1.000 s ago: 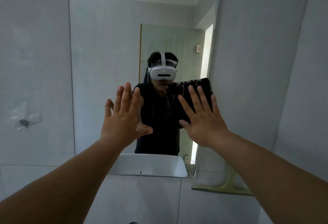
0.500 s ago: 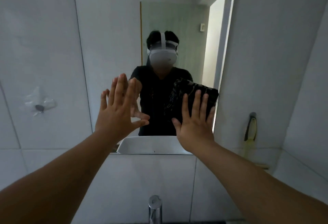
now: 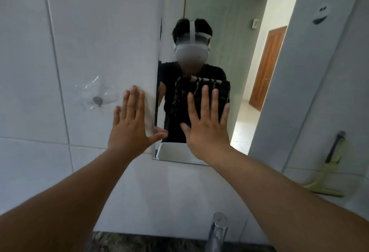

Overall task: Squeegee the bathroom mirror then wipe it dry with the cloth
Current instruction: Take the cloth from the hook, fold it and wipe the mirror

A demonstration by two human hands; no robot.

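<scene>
The dark cloth (image 3: 207, 94) is pressed flat on the mirror (image 3: 229, 56) under the right hand (image 3: 207, 130), fingers spread, lower on the glass than a second ago; wiping seems underway. The left hand (image 3: 129, 128), open and empty, now covers the mirror's left edge. One squeegee (image 3: 327, 173) leans right of the mirror, one faucet (image 3: 218, 229) below.

My palm presses a dark cloth (image 3: 207, 94) flat against the mirror (image 3: 223, 52) near its lower edge — black, ribbed, roughly square. The pale-green squeegee (image 3: 327, 173) (dark handle up) leans upright against the tiled wall, well apart to the right.
</scene>
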